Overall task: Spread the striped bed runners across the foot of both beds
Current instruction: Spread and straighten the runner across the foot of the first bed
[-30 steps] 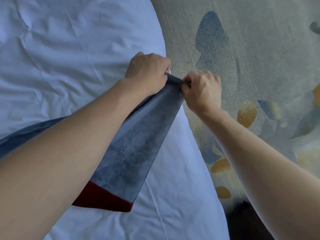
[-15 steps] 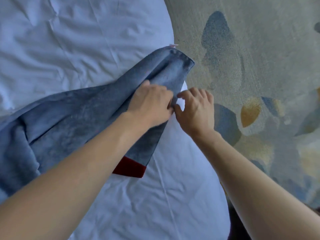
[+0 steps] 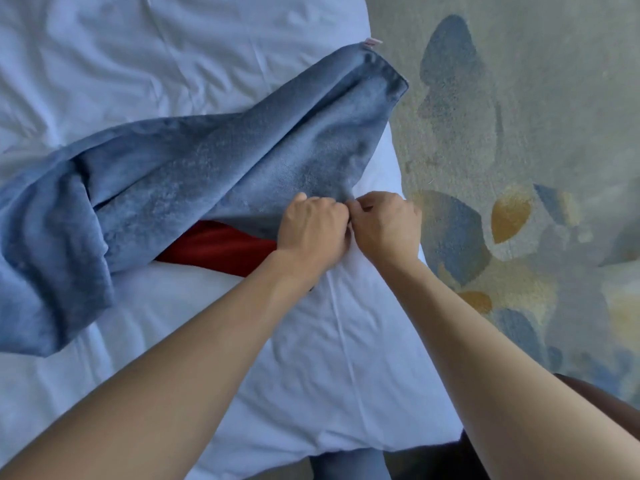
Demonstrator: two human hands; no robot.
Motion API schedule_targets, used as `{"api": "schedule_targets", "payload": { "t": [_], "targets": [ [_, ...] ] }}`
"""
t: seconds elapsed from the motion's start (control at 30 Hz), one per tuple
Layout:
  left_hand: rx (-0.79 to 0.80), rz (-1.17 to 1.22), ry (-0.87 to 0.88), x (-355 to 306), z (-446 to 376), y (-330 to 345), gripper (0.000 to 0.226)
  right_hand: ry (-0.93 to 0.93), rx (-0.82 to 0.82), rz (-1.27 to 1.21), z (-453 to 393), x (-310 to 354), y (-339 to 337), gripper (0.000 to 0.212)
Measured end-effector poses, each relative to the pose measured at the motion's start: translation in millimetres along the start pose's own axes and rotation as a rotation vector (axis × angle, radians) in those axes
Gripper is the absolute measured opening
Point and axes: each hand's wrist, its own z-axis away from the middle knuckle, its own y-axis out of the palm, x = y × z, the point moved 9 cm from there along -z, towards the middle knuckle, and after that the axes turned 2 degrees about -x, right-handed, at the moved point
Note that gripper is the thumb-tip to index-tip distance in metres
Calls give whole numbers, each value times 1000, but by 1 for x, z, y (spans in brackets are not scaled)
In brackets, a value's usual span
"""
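**Runner bunched on the bed, both fists at its near edge**

The blue bed runner (image 3: 194, 168) lay crumpled across the white bed (image 3: 329, 341), stretching left and away from my hands, its red band (image 3: 214, 247) showing just left of my left wrist. My left hand (image 3: 313, 230) and right hand (image 3: 386, 226) sat knuckle to knuckle, fingers curled tight, both pinching the runner's near edge. Right of my right hand lay the patterned carpet (image 3: 519, 133).

Two bare forearms reaching forward, left hand (image 3: 313, 230) and right hand (image 3: 386, 225) side by side, knuckles up, fingers curled under, apparently pinching cloth, fingertips hidden.
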Motion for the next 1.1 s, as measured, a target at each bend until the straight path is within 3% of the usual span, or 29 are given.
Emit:
{"api": "schedule_targets", "payload": {
  "t": [0.07, 0.13, 0.33, 0.4, 0.57, 0.67, 0.83, 1.1],
  "targets": [
    [-45, 60, 26, -21, -6, -8, 16, 149, 63, -126, -6, -24, -8, 34],
    [-74, 91, 54, -41, -11, -14, 14, 214, 68, -102, -11, -41, -21, 33],
    [-45, 49, 117, -53, 6, -2, 29, 149, 54, 3, -5, -43, -34, 18],
    [-26, 41, 117, -45, 15, 8, 19, 121, 73, -17, 4, -42, -29, 19],
    [-42, 229, -43, -31, 2, 1, 11, 113, 56, -111, 36, -47, -18, 24],
    [-87, 345, -138, -29, -9, -11, 8, 86, 100, -229, 59, -42, -4, 14],
    [-81, 386, -155, -30, -9, -19, 8, -17, 34, -307, 73, -16, -3, 34],
    [-16, 465, -183, -23, -1, -16, 15, 65, -150, -379, 90, -35, -11, 11]
  ]
}}
